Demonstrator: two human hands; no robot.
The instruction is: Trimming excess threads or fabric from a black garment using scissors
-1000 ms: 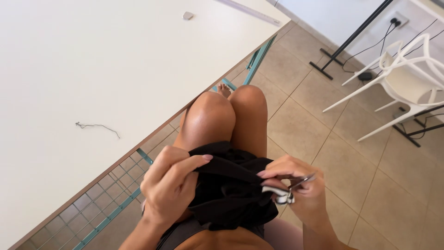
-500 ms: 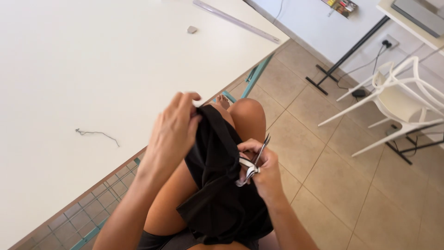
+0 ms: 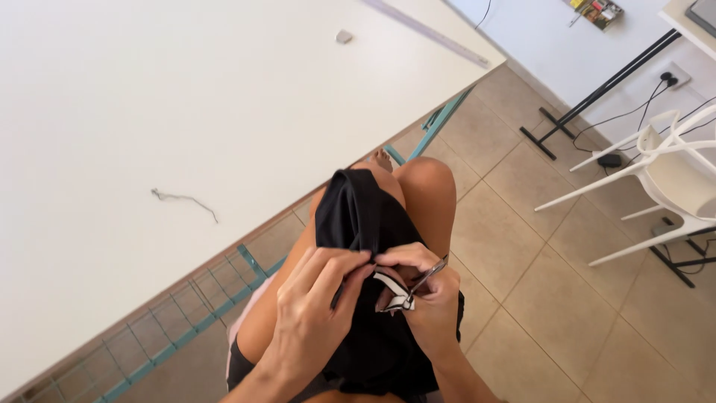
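A black garment (image 3: pixel 358 224) lies draped over my knees as I sit beside a white table (image 3: pixel 149 112). My left hand (image 3: pixel 317 295) pinches a fold of the black fabric near its middle. My right hand (image 3: pixel 425 295) holds small thread snips (image 3: pixel 410 287) with a black and white handle, their blades pointing up and right, close to the pinched fold. The two hands nearly touch over the cloth.
A short piece of dark thread (image 3: pixel 183 200) lies on the table. A small grey object (image 3: pixel 344 36) and a long ruler (image 3: pixel 429 31) lie at its far end. A white chair (image 3: pixel 664 172) and black desk legs (image 3: pixel 589 97) stand on the tiled floor to the right.
My left hand came down from the garment's raised top edge to its middle. The fabric now lies over the knees, and both hands have closed together on it.
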